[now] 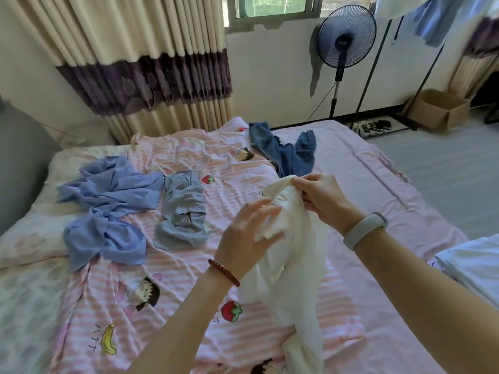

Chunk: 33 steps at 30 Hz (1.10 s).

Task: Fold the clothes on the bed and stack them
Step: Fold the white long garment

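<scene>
1. Step in hand, I'd say: sorting out the white top (294, 238) before any actual fold. It's held up over the bed (378, 168), bunched and hanging, lower end trailing onto the pink quilt (189, 265).
2. Right hand (321, 201) pinches the top edge of the white top, fingers curled tight on the fabric. There's a pale band (364, 230) on that wrist.
3. Left hand (248, 236) sits just below the right hand, fingers spread and fairly straight against the cloth. It looks more like feeling for an edge than gripping, though the fingertips are partly buried in fabric.
4. Still waiting on the quilt, all left of or beyond the white top: two crumpled blue pieces (113, 184) far left, a grey piece (183, 211) between them and the hands, and jeans (283, 149) beyond the hands.
5. A folded white stack (472, 265) sits right of the white top, at the frame edge, probably where finished stuff goes.
6. Next move, my guess: find both shoulders or a hem, shake it out flat, then lay it on the quilt. Thin, floppy fabric, so it'll need smoothing first.
</scene>
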Motion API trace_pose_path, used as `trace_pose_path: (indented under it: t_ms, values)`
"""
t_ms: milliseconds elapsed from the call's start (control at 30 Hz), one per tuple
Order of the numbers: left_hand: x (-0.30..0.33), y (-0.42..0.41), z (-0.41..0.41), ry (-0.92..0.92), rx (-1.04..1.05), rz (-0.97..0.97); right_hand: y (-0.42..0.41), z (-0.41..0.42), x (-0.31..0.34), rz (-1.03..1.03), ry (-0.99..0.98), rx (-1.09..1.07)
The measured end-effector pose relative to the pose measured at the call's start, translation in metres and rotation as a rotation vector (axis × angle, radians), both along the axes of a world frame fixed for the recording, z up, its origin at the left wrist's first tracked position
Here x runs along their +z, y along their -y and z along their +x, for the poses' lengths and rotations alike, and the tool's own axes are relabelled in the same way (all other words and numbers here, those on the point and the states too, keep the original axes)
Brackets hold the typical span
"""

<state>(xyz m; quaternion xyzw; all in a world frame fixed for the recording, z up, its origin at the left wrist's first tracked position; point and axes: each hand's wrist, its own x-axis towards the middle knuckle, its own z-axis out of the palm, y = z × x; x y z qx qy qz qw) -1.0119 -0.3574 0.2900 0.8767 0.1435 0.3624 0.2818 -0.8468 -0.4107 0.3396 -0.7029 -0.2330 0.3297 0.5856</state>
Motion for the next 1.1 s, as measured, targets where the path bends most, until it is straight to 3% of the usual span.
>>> trace_pose_path:
  t_ms: [67, 133, 300, 400, 533, 700, 967, 1100]
  values:
    - [0.011, -0.007, 0.002, 0.045, 0.047, -0.033, 0.006, 0.002, -0.006, -0.017, -0.020, -0.002]
    - [0.025, -0.010, 0.007, -0.067, 0.056, -0.063, 0.011, 0.003, -0.012, -0.032, 0.003, -0.009]
    - [0.056, -0.021, 0.030, -0.173, 0.215, -0.421, 0.039, -0.022, -0.024, -0.060, 0.518, -0.053]
    - [0.067, -0.021, 0.046, -0.179, 0.201, -0.516, 0.054, -0.047, -0.023, -0.026, 0.731, 0.016]
    - [0.082, -0.007, 0.058, -0.167, 0.121, -0.484, 0.046, -0.044, -0.010, 0.014, 0.559, 0.060]
    - [0.092, -0.013, 0.060, -0.153, 0.088, -0.482, 0.052, -0.030, 0.000, 0.037, 0.685, 0.129]
    - [0.098, -0.025, 0.039, -0.222, -0.003, -0.444, 0.063, 0.003, 0.017, -0.131, 0.843, 0.089]
    - [0.105, -0.025, 0.030, -0.154, -0.028, -0.438, 0.064, 0.012, 0.028, -0.238, 0.952, 0.073]
